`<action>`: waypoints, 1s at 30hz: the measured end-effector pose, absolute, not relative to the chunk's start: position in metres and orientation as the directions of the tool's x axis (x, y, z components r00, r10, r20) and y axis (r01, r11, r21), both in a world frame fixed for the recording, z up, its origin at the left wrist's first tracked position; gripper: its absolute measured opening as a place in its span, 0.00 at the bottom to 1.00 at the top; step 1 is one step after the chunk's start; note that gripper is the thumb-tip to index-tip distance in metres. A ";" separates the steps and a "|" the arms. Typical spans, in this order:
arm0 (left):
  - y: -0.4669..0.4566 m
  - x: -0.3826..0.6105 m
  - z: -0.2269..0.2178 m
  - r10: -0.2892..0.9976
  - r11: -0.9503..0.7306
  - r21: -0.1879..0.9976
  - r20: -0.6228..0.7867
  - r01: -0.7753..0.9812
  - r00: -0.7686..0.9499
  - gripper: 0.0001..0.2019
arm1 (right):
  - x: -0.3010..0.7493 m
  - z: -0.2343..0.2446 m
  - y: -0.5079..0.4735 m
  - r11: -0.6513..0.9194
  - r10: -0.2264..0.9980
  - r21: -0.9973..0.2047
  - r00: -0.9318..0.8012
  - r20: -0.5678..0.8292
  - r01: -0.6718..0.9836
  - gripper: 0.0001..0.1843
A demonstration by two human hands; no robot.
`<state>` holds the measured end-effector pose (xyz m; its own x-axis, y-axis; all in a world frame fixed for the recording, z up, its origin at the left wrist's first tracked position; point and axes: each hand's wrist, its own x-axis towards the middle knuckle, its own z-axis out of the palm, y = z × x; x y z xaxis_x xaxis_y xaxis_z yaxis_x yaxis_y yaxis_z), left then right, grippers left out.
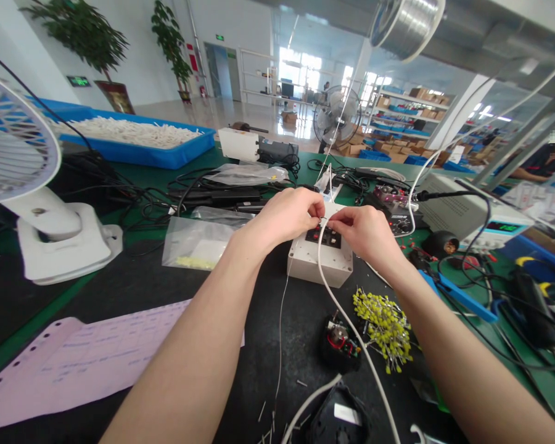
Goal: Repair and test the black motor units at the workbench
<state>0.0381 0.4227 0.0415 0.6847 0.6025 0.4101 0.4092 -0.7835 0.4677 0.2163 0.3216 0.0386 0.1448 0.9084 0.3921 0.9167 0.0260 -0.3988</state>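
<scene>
Over a small white box (321,265) with a black top panel (324,237), my two hands meet with fingertips almost touching. My left hand (296,213) is closed in a pinch; what lies between its fingers is too small to make out. Facing it, my right hand (363,227) pinches the upper end of a white cable (340,302). From there the cable runs down across the black mat. Below the box sits a round black part with exposed circuitry (340,342). A black housing (340,416) with a white label lies nearer to me.
Yellow-headed components (383,327) are heaped right of the cable. A pink sheet (106,354) and a white fan (60,228) stand left. Behind are plastic bags (198,243), tangled black cables and a blue tray (166,157). A power supply (472,213) is at right; solder wire spool (407,28) hangs above.
</scene>
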 end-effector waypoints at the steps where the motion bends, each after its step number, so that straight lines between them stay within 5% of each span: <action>1: 0.423 0.038 0.041 0.602 -0.784 0.466 0.410 0.410 0.685 0.06 | 0.216 0.039 0.322 0.026 0.909 -0.398 0.145 0.392 0.917 0.05; 30: 0.423 0.039 0.046 0.566 -0.818 0.367 0.372 0.443 0.736 0.11 | 0.214 0.044 0.321 0.001 0.918 -0.346 0.136 0.372 0.938 0.05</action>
